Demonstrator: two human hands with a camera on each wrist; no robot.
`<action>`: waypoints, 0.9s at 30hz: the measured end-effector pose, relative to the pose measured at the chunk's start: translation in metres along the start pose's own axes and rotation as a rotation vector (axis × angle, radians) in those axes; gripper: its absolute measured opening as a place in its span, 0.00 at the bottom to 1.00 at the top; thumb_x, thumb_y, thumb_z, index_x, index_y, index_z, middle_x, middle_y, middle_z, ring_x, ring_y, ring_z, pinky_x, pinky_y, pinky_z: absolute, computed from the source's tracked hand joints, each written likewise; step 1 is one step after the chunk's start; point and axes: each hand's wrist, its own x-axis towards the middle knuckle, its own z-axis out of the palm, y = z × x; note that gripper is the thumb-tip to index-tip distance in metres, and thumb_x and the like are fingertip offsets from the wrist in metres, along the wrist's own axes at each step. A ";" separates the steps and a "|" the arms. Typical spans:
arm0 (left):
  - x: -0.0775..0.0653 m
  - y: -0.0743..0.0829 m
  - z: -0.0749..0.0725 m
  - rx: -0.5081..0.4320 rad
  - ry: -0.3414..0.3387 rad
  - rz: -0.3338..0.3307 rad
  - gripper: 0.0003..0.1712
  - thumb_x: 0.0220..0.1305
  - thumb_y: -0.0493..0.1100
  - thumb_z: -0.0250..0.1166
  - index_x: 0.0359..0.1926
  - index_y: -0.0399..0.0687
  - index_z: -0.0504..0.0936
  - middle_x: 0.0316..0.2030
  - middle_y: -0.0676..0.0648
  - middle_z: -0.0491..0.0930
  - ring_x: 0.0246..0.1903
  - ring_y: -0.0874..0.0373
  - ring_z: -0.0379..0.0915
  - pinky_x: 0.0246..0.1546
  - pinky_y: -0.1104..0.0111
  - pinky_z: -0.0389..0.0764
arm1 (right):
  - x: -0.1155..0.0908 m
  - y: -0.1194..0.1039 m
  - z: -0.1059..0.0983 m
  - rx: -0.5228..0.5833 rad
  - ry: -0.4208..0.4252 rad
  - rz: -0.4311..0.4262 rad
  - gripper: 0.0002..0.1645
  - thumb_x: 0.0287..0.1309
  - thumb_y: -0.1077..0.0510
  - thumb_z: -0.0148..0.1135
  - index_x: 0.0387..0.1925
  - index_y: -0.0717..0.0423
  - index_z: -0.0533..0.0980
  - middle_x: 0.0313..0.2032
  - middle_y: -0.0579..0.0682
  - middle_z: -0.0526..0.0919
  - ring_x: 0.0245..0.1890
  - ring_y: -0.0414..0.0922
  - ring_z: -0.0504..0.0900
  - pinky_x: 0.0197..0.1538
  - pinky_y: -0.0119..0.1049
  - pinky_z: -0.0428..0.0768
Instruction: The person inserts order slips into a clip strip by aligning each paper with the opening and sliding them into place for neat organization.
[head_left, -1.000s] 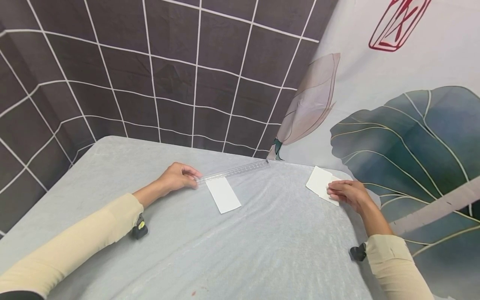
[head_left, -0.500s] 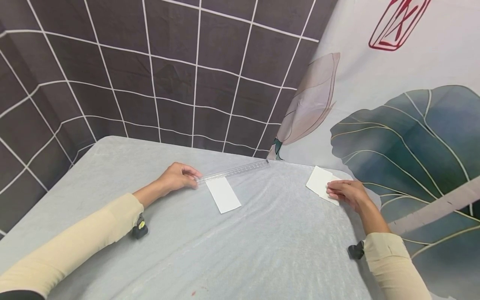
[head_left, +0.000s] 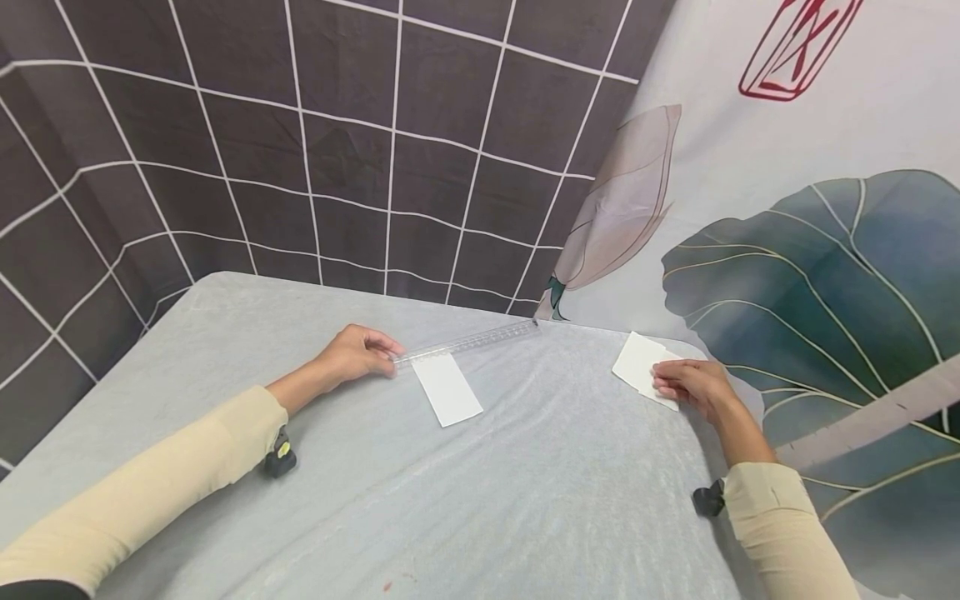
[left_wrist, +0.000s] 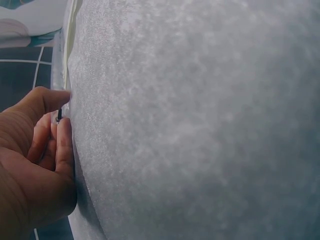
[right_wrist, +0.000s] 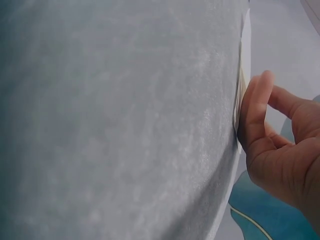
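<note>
A clear plastic ruler [head_left: 480, 338] lies slanted on the cloth, its near end at my left hand [head_left: 352, 354]. Thumb and fingertips pinch that end from both sides; the left wrist view shows the left hand [left_wrist: 40, 140] low against the cloth. Just below the ruler, a white card [head_left: 450, 393] lies flat, its top edge meeting the ruler. On the right, my right hand [head_left: 697, 385] rests its fingertips on a small fanned pile of white cards [head_left: 636, 362]. Seen from the right wrist, the right hand [right_wrist: 280, 135] has loosely bent fingers, partly hiding the cards [right_wrist: 243, 82].
A grey velvety cloth [head_left: 570, 483] covers the table, with a rounded edge near the right hand. Behind stands a dark hanging with a white grid [head_left: 345, 158]. At the right hangs a pale curtain with a large leaf print [head_left: 795, 275].
My right wrist and forearm have shifted slightly left, while the fingertips stay on the cards. The left hand, ruler and single card have not moved.
</note>
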 end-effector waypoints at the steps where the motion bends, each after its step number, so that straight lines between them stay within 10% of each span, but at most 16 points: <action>1: 0.000 0.000 0.000 -0.001 0.000 0.000 0.27 0.53 0.30 0.79 0.57 0.31 0.92 0.46 0.40 0.94 0.39 0.66 0.80 0.44 0.77 0.80 | 0.000 0.000 0.001 -0.004 0.002 0.002 0.13 0.77 0.56 0.71 0.54 0.60 0.82 0.27 0.34 0.89 0.29 0.29 0.88 0.38 0.24 0.88; 13: 0.001 0.000 0.000 0.003 -0.001 -0.005 0.27 0.52 0.29 0.79 0.57 0.31 0.92 0.45 0.41 0.94 0.39 0.66 0.81 0.44 0.77 0.81 | 0.006 -0.001 0.003 -0.073 0.040 0.043 0.23 0.78 0.52 0.70 0.61 0.65 0.79 0.25 0.34 0.88 0.26 0.29 0.84 0.34 0.24 0.84; 27: -0.001 0.000 0.000 0.009 0.002 -0.010 0.27 0.53 0.30 0.80 0.57 0.32 0.92 0.50 0.37 0.94 0.40 0.65 0.81 0.46 0.76 0.81 | 0.013 -0.005 0.006 -0.117 0.062 0.068 0.13 0.78 0.47 0.69 0.39 0.51 0.84 0.23 0.34 0.85 0.22 0.32 0.80 0.32 0.28 0.79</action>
